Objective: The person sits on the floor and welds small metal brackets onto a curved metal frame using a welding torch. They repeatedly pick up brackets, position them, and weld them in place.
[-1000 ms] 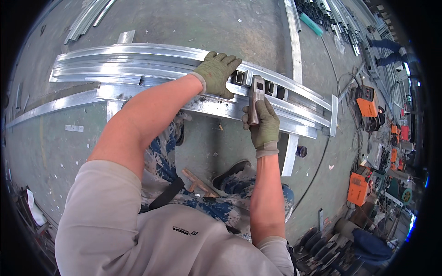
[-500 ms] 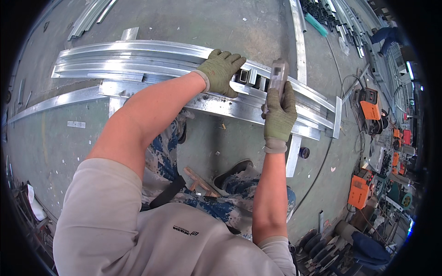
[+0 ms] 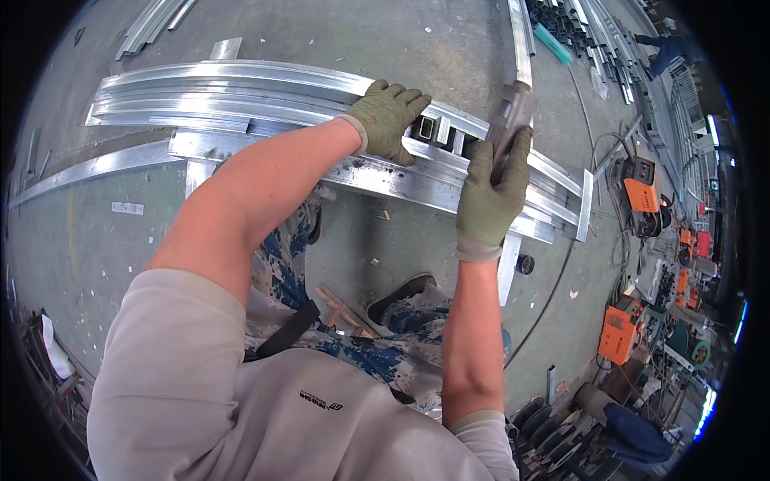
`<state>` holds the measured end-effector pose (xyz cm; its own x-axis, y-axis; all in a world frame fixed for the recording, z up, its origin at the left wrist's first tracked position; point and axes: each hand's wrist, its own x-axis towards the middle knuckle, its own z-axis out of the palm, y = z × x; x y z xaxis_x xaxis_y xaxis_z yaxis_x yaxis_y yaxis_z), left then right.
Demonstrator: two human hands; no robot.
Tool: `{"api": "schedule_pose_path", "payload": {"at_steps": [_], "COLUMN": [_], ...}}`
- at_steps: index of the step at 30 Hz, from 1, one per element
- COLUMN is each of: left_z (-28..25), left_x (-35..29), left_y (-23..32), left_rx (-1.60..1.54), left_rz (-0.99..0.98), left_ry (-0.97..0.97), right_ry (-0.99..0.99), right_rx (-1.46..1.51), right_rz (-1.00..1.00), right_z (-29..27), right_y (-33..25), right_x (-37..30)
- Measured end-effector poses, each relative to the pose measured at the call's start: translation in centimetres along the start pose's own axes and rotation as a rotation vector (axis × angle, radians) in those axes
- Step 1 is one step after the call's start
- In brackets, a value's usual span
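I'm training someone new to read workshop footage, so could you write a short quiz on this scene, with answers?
1. Which hand holds the dark metal piece?
2. What does the left hand rest on?
A) the floor
B) the silver metal rails
C) an orange machine
3. True or false: the left hand is bare.

Key:
1. The right hand.
2. B.
3. False; it wears a green glove.
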<state>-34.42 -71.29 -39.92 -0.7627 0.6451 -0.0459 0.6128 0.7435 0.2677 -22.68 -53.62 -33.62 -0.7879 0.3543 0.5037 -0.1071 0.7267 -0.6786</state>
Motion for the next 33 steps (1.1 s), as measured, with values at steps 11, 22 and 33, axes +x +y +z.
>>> {"api": "schedule_pose_path", "payload": {"at_steps": [11, 22, 33], "left_z": [-0.9, -0.7, -0.6], "left_x": [0.1, 0.5, 0.5], "left_y": [0.8, 0.7, 0.5], "left_rx": [-0.01, -0.003, 0.007], "left_rz": [-0.005, 0.033, 0.016], "left_ry": [-0.055, 0.022, -0.005], "right_ry": [-0.4, -0.564, -0.053], "right_rx": [0.05, -0.297, -0.039], "right_rz": [0.334, 0.183, -0.083], "right_z": [-0.6, 1.2, -0.3], "right_y": [2.0, 3.2, 0.9], "right_x": [-0.2, -2.2, -1.4]}}
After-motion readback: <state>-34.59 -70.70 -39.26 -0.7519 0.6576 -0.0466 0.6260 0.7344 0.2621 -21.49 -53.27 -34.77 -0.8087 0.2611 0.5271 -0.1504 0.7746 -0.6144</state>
